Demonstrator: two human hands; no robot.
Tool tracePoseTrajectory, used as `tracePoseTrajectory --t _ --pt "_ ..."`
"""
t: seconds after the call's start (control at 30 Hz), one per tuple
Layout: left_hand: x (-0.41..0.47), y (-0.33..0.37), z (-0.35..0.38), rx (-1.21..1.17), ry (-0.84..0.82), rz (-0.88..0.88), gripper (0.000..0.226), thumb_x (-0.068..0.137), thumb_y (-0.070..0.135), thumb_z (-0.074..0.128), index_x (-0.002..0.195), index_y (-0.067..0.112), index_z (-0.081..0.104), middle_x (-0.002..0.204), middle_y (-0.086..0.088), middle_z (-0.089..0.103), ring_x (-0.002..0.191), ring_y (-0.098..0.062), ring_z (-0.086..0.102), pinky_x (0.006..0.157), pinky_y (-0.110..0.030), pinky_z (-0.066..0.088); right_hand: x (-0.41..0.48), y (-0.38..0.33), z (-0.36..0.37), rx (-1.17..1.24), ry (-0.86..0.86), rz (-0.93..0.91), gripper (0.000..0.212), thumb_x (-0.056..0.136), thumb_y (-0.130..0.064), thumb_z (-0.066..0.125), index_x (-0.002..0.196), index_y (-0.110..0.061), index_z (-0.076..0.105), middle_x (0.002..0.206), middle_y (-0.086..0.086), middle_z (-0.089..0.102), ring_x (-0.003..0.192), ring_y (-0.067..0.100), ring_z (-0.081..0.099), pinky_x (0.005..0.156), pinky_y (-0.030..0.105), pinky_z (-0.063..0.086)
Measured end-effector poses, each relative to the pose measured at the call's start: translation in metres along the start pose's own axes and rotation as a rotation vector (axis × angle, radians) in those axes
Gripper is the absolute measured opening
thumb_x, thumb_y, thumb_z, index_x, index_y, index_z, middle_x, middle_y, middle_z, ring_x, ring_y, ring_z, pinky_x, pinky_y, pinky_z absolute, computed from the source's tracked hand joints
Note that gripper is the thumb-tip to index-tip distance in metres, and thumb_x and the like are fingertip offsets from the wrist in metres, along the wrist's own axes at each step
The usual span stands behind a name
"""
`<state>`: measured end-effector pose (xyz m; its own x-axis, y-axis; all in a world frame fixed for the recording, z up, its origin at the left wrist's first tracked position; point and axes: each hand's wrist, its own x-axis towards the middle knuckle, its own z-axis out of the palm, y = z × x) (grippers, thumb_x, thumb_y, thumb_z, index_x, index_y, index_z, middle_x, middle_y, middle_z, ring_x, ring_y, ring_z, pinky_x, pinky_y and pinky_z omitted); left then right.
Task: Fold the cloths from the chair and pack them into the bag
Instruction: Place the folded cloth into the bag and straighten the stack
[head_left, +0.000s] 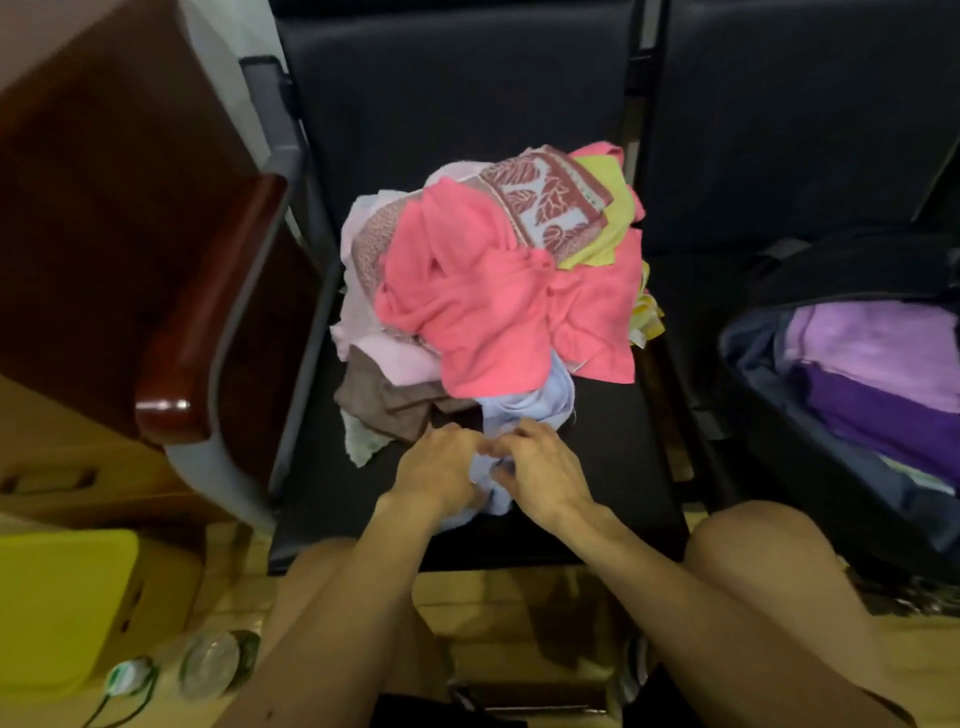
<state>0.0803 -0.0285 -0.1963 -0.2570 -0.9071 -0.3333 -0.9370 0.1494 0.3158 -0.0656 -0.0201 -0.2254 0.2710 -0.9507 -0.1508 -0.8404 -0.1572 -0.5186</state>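
You hold the light blue cloth (524, 405) at the front of the chair (597, 467) seat. Your left hand (436, 467) and right hand (540, 467) are close together, both curled round a bunched end of it. Its far end runs under the heap, and it is not yet folded.

Behind it on the chair the heap lies crumpled: a pink cloth (483, 312) on top, a leaf-patterned towel (540, 202), a yellow cloth (608, 218) and a brown cloth (384, 395).

Right of the chair the bag (753, 353) lies open with folded purple cloths (872, 374) inside. By my judgement a few pieces are packed and most of the folding is left.
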Motion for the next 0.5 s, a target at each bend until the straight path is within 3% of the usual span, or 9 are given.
tracePoseTrajectory --t 0.07,0.13,0.2,0.27,0.37,0.5 --pt "0.004 -0.004 0.012 0.144 -0.039 -0.016 0.027 0.073 0.041 0.067 0.097 0.029 0.060 0.110 -0.004 0.063 0.106 -0.027 0.060 0.081 -0.035 0.051 0.002 0.000 0.004 -0.095 -0.024 -0.006 0.043 0.088 -0.020 0.062 0.131 -0.020 0.057 0.132 0.004 0.049 0.125 0.023 0.044 0.092 0.037 0.047" --pt "0.006 -0.008 0.017 0.215 -0.017 -0.033 0.028 0.081 0.031 0.065 0.107 0.023 0.061 0.117 -0.005 0.063 0.112 -0.028 0.061 0.085 -0.036 0.052 0.002 -0.001 0.005 -0.126 -0.045 0.006 0.051 0.085 -0.019 0.065 0.134 -0.018 0.052 0.134 0.004 0.046 0.127 0.023 0.040 0.091 0.037 0.045" --pt "0.004 -0.012 0.017 0.272 0.005 -0.067 0.028 0.094 0.022 0.056 0.122 0.017 0.058 0.128 -0.008 0.059 0.120 -0.029 0.057 0.091 -0.037 0.047 0.000 0.000 0.006 -0.120 -0.027 0.030 0.044 0.089 -0.018 0.060 0.133 -0.018 0.054 0.133 0.005 0.049 0.126 0.023 0.041 0.093 0.036 0.046" --pt "-0.001 -0.017 0.015 0.243 0.032 -0.071 0.027 0.099 0.022 0.051 0.125 0.016 0.057 0.131 -0.010 0.058 0.121 -0.030 0.055 0.093 -0.037 0.045 -0.006 0.001 0.008 -0.116 0.010 0.039 0.030 0.092 -0.020 0.056 0.121 -0.015 0.065 0.124 0.006 0.058 0.120 0.025 0.047 0.089 0.034 0.048" --pt "-0.011 -0.015 0.014 0.062 0.036 -0.033 0.019 0.095 0.022 0.055 0.108 0.017 0.067 0.117 -0.007 0.066 0.110 -0.029 0.059 0.086 -0.038 0.050 -0.020 0.001 0.006 -0.108 0.057 0.030 0.022 0.093 -0.021 0.055 0.105 -0.013 0.072 0.110 0.005 0.065 0.110 0.025 0.053 0.080 0.032 0.047" --pt "-0.032 0.007 0.012 -0.263 0.129 0.037 0.020 0.086 0.020 0.060 0.067 0.015 0.066 0.077 0.000 0.066 0.081 -0.020 0.060 0.070 -0.036 0.047 -0.047 -0.002 -0.005 -0.076 0.050 -0.033 0.018 0.093 -0.027 0.055 0.098 -0.016 0.069 0.108 0.004 0.055 0.106 0.023 0.043 0.089 0.032 0.042"
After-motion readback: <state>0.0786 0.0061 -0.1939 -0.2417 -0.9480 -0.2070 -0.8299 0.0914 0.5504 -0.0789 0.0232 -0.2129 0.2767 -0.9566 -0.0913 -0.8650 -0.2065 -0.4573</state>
